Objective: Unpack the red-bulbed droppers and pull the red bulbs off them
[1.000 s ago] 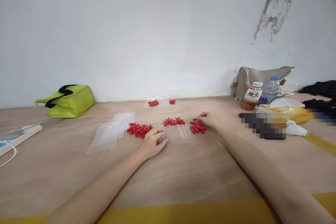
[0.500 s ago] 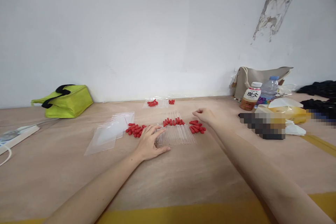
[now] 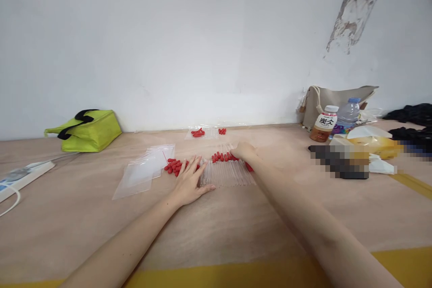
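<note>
A row of thin clear tubes (image 3: 229, 174) lies side by side on the table in front of me, with small red rubber-looking bulbs (image 3: 221, 157) across their far ends. Fingers spread, my left hand (image 3: 189, 184) rests flat at the left side of the tubes and partly covers a loose pile of red bulbs (image 3: 173, 166). My right hand (image 3: 245, 150) is over the right end of the red row, fingers curled downward. Its fingertips and whatever they hold are hidden. Under my right wrist, more red bulbs (image 3: 249, 167) show only in part.
Flat clear zip bags (image 3: 138, 173) lie left of the red pile. Toward the wall, a clear bag (image 3: 211, 133) has red pieces on it. A lime-green bag (image 3: 91, 132) and a power strip (image 3: 27, 180) are left; bottles (image 3: 324, 123) and a beige bag (image 3: 310, 108) are right.
My right hand has moved left and nearer, from beside the right red pile to the right end of the red row. My left hand stays almost in place, fingers still spread.
</note>
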### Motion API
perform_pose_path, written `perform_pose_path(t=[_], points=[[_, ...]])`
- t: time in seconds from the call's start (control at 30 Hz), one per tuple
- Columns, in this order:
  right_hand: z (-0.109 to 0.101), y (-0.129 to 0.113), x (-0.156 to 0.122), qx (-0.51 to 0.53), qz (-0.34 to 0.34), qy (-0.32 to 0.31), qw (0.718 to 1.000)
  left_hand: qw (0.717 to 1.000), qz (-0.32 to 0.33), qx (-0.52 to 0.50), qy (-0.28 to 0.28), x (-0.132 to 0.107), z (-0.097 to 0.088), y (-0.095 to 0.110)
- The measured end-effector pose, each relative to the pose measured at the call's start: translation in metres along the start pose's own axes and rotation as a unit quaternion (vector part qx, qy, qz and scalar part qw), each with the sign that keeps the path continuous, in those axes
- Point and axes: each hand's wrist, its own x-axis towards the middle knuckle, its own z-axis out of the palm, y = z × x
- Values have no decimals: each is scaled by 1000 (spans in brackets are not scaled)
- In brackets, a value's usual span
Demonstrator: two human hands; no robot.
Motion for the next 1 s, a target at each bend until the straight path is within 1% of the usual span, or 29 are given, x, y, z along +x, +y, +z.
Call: perform_pose_path(t=[0.1,0.17,0.27,0.33,0.37,0.4,0.47,0.53,0.63,0.77,0.87,1.0], points=[[-10,4,-8,15,-31,19,999,999,-2,0,36,-1,0,-2],[-17,9,-19,32,-64,45,996,998,-4,-5,68,0,0,-2],[-21,24,-46,52,-145,108,982,994,-9,-25,111,1,0,1],[-18,39,-65,56,-279,187,940,989,-16,-42,142,2,-1,4],[-15,46,-74,52,-324,213,920,986,-16,-49,159,2,-1,7],[-11,54,-82,47,-360,240,900,983,-10,-52,175,2,-2,10],[-4,65,-95,31,-412,280,867,979,21,-49,197,2,-3,16],[3,71,-105,24,-447,307,840,977,71,-38,198,2,-4,24],[9,70,-113,27,-479,320,817,972,136,-27,189,1,-5,35],[15,63,-117,30,-501,305,809,963,173,-25,204,1,-5,45],[17,62,-119,23,-508,283,813,962,185,-18,198,0,-5,46],[17,63,-120,3,-502,260,825,969,182,-9,166,-2,-6,45]])
